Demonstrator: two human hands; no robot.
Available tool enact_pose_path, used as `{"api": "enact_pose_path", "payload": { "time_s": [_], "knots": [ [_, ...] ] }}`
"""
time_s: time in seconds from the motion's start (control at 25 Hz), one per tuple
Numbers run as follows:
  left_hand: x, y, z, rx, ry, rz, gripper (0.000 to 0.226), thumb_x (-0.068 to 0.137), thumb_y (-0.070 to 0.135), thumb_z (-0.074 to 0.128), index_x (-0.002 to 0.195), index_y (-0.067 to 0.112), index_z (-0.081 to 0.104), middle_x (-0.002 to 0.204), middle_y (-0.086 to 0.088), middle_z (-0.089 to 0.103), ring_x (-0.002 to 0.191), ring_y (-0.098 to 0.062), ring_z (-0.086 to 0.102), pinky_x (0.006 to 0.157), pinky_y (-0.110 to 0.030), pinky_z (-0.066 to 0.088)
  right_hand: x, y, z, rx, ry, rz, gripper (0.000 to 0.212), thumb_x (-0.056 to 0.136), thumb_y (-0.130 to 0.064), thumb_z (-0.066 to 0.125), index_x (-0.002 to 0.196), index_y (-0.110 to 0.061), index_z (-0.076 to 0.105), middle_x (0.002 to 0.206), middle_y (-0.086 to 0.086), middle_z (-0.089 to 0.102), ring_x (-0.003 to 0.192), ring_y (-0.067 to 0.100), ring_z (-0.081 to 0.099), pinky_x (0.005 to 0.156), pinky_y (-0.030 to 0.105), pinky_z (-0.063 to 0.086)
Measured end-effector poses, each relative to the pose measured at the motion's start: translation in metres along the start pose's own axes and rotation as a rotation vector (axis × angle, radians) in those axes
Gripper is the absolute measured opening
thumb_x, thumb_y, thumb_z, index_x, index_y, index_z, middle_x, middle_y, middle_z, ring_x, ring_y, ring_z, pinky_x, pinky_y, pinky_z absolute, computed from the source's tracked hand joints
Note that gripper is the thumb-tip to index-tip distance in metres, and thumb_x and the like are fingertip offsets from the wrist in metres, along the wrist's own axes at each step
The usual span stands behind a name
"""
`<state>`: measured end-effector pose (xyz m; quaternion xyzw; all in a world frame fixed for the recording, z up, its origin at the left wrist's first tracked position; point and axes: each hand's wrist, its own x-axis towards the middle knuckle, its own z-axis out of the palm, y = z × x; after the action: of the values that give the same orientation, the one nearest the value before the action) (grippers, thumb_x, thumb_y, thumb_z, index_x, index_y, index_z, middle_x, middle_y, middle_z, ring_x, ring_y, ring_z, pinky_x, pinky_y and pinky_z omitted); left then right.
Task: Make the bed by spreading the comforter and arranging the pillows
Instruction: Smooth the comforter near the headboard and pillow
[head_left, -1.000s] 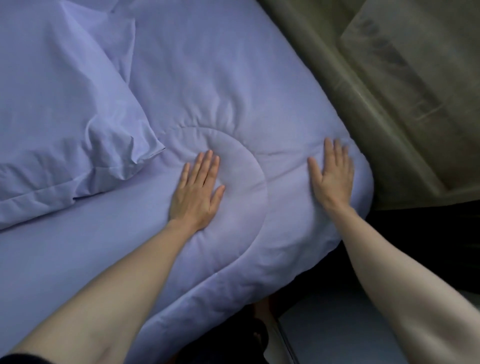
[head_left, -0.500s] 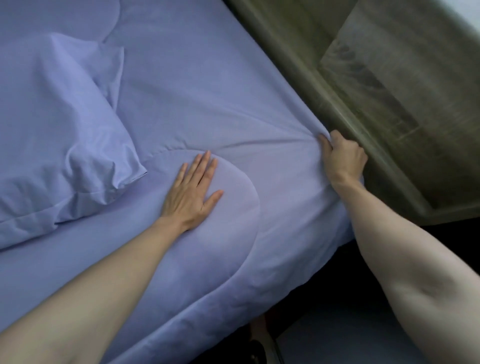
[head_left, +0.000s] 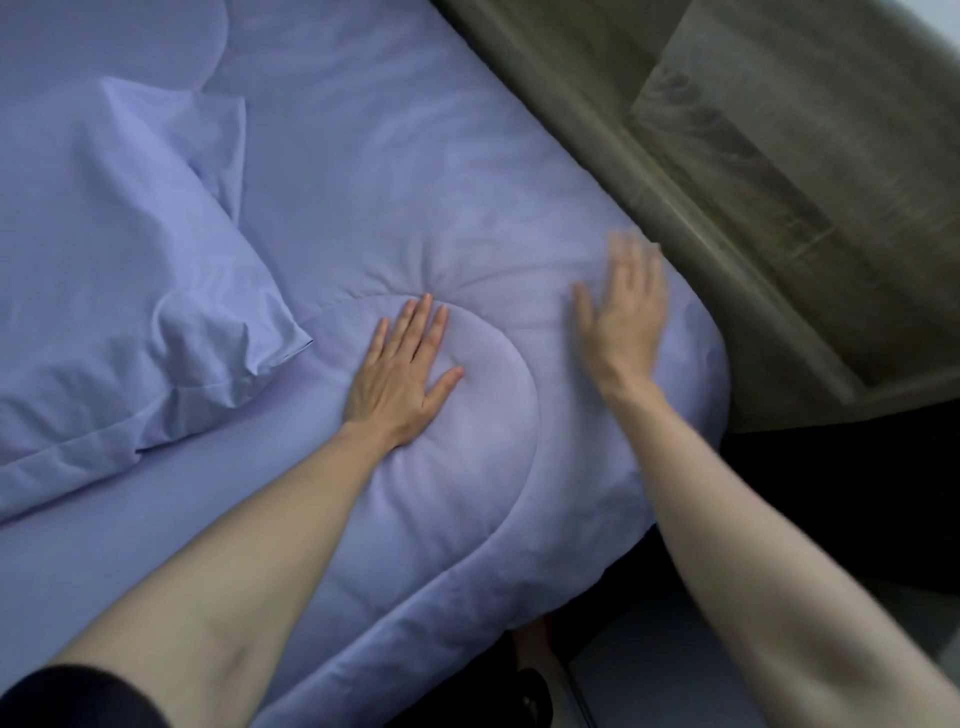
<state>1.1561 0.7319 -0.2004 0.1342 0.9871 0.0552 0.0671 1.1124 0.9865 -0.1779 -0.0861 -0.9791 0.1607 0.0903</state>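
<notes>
Head view: left hand (head_left: 400, 379) flat on the comforter (head_left: 467, 218), fingers straight, pressing the round quilted patch; right hand (head_left: 623, 317) blurred, fingers spread and flat near the comforter's corner by the wooden bed frame (head_left: 727, 218); half a second ago it was gripping the edge there, now it has let go and is smoothing; reads as corner pulled taut, now patting down; comforter covers the bed, corner hanging over the edge; pillow (head_left: 114, 291) sits left of the left hand, not yet straightened; arranging pillows likely next.
</notes>
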Motion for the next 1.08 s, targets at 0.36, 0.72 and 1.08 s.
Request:
{"api": "enact_pose_path", "payload": {
  "time_s": [0.36, 0.72, 1.08],
  "knots": [
    [-0.007, -0.001, 0.001, -0.003, -0.014, 0.026, 0.077, 0.09, 0.059, 0.013, 0.153, 0.015, 0.008, 0.162, -0.004, 0.006, 0.15, -0.018, 0.005, 0.122, -0.039, 0.005, -0.106, 0.065, 0.017, 0.139, -0.095, 0.499, 0.068, 0.096, -0.055, 0.029, 0.153, -0.02, 0.019, 0.161, 0.009, 0.016, 0.148, 0.032, 0.013, 0.119, 0.044, 0.01],
    [-0.072, -0.007, 0.006, -0.001, -0.037, -0.002, 0.078, 0.091, 0.058, 0.017, 0.153, 0.012, 0.012, 0.161, -0.007, 0.011, 0.15, -0.019, 0.008, 0.122, -0.039, 0.006, -0.165, -0.06, 0.027, 0.141, -0.076, 0.082, 0.064, 0.093, -0.045, 0.042, 0.15, -0.02, 0.03, 0.159, 0.007, 0.022, 0.148, 0.029, 0.014, 0.119, 0.042, 0.008],
    [-0.162, -0.005, 0.018, 0.043, -0.029, -0.103, 0.081, 0.09, 0.061, 0.024, 0.152, 0.01, 0.016, 0.16, -0.01, 0.015, 0.149, -0.021, 0.014, 0.122, -0.04, 0.011, -0.241, 0.012, 0.041, 0.239, -0.141, 0.242, 0.065, 0.099, -0.039, 0.034, 0.154, -0.01, 0.013, 0.161, 0.015, 0.01, 0.149, 0.03, 0.01, 0.12, 0.038, 0.011]
  ]
}}
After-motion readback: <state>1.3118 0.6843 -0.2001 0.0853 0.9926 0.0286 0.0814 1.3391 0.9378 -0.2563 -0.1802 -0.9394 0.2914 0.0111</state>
